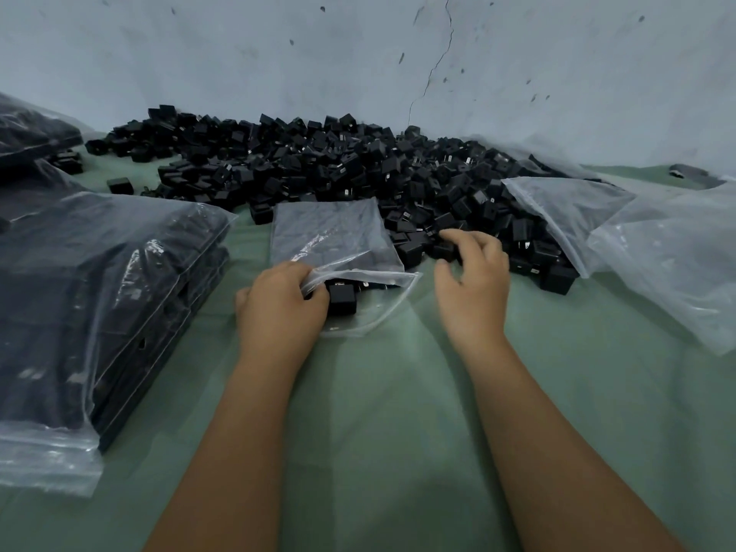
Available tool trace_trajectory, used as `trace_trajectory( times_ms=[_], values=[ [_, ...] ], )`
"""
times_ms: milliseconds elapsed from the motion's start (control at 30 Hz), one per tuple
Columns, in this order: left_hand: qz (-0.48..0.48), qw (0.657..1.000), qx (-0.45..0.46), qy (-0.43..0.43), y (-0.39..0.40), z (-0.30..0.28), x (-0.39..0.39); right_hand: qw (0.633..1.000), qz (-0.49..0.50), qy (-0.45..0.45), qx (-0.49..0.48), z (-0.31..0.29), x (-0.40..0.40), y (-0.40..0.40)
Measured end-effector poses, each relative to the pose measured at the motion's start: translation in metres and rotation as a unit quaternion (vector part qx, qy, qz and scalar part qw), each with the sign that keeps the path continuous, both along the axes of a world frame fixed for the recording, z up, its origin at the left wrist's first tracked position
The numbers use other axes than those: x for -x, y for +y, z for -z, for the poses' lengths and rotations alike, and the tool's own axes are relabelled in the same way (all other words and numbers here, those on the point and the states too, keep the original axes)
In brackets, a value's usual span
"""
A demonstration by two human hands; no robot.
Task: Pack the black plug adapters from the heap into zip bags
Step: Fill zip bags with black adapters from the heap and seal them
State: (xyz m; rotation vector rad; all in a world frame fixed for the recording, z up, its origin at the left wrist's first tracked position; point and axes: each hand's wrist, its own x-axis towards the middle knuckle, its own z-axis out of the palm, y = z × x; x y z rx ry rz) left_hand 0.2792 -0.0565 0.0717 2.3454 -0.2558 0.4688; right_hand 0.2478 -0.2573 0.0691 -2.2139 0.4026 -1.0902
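Packing is well under way, and we're in the middle of filling one bag. Far out to the left of our left hand sits a stack of filled bags, dark with adapters, resting on the green cloth that covers the work surface. Now the left hand itself: fingers curled over the upper lip of the zip bag, pinching the plastic and holding the mouth open toward us. Just beside those fingertips, inside the mouth, one black adapter sits near the opening, with more dark shapes deeper in the bag. Across to the right hand: it's at the near edge of the heap, fingers bent and closing around a black block under the fingertips. The hand is blurred, so we can't say for certain the grasp is complete. The heap spreads away beyond both hands to the wall. Further right of the right hand lie loose clear bags, partly draped over the heap's edge.

So we judge this as the fetch part of the fill step. Next, we need a firm hold on that adapter, a short carry leftward, and a drop through the held-open mouth, while the left hand keeps the lip raised.
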Motion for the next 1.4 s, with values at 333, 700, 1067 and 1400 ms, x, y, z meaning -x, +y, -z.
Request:
trace_trajectory(
  times_ms=[333, 700, 1067, 1400],
  values=[
    [0.004, 1.000, 0.016, 0.004, -0.001, -0.001, 0.001, 0.975, 0.049, 0.215, -0.043, 0.013, -0.030, -0.042],
    [-0.003, 0.997, -0.069, -0.030, -0.003, -0.002, 0.005, 0.955, -0.091, -0.054, -0.276, 0.001, 0.021, -0.014],
    [0.035, 0.993, 0.115, -0.021, -0.009, -0.002, 0.011, 0.981, -0.172, -0.048, 0.069, -0.007, 0.034, 0.035],
    [0.043, 0.995, 0.078, -0.044, -0.010, -0.003, 0.011, 0.952, -0.133, 0.093, 0.261, -0.001, 0.031, 0.036]
  ],
)
